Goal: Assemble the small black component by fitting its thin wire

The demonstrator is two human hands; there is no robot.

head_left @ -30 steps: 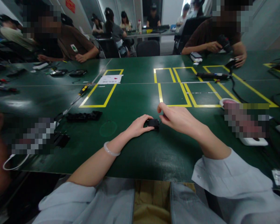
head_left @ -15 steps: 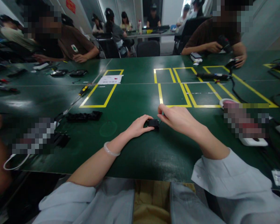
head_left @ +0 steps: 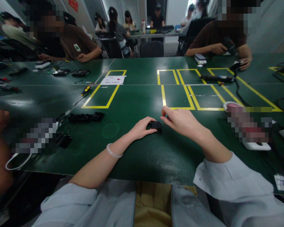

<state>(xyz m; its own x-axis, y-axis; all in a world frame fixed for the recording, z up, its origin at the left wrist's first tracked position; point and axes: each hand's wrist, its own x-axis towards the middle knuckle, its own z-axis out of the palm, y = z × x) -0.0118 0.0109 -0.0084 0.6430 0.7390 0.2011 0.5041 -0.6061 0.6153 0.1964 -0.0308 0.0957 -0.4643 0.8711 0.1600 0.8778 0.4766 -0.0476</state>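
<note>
A small black block (head_left: 156, 126) rests on the green table (head_left: 132, 157) in front of me. My left hand (head_left: 144, 127) grips its left side between thumb and fingers. Just right of the block, my right hand (head_left: 174, 118) is pinched, with a thin dark piece showing between its fingertips and the block. That piece is too small to identify.
Black strip-like parts (head_left: 86, 117) lie to the left, near a yellow-black tool (head_left: 85, 90). A white-rimmed object (head_left: 257, 145) is at the right. Yellow tape frames (head_left: 164, 94) mark the table. Across it, a person (head_left: 224, 37) handles a dark device.
The view has shifted very slightly. Both hands keep nearly the same pose around the black block.
</note>
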